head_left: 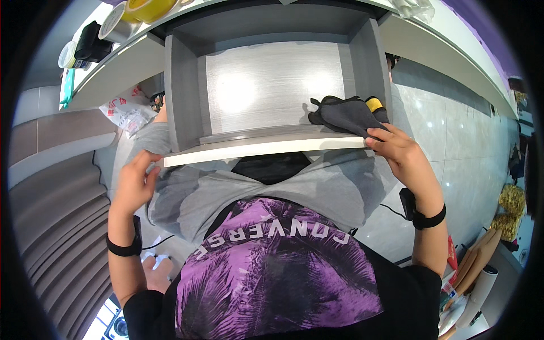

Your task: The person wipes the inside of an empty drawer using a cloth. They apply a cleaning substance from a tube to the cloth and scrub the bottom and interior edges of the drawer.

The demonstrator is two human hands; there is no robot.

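A grey drawer [187,96] with a pale bottom is pulled out over my lap. My left hand [134,178] has its bent fingers at the left end of the drawer's white front panel [266,151], the thumb hanging lower. At the panel's right end, my right hand [399,148] hooks its fingers over the top edge. Beside those fingers a dark grey fabric item [348,115], much like a glove, lies bunched in the drawer's front right corner and partly over its rim. A yellow patch [374,104] shows on dark fabric there.
The white desk [453,48] spreads to both sides of the drawer. Tape rolls [118,24] and a black item [93,42] stand at its left. Below hangs a plastic bag [129,111]. Rolls and boards [473,277] lean at the lower right.
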